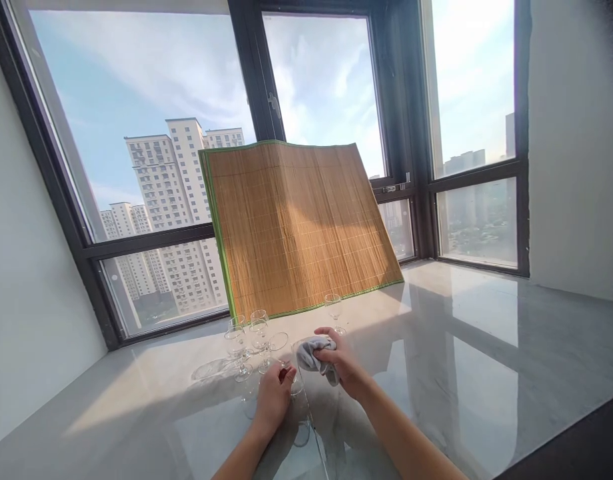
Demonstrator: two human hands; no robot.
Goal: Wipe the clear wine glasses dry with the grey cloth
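My left hand (pixel 275 397) is closed, its fingertips pinched on a small clear stemmed glass (pixel 297 385), much of which is hidden by the fingers and the cloth. In my right hand (pixel 345 363) a crumpled grey-white cloth (pixel 314 353) is gripped, close beside the left fingertips. Beyond the left hand, clear stemmed glasses stand upright in a group, among them a left glass (pixel 235 341) and a right glass (pixel 259 328). Another stemmed glass (pixel 332 307) stands alone behind the cloth.
A brown slatted mat (pixel 306 227) with green edging leans against the dark window frame (pixel 151 241) behind the glasses. The glossy grey stone sill (pixel 426 373) reflects the windows, and a thin seam runs through it between my arms. White walls flank both sides.
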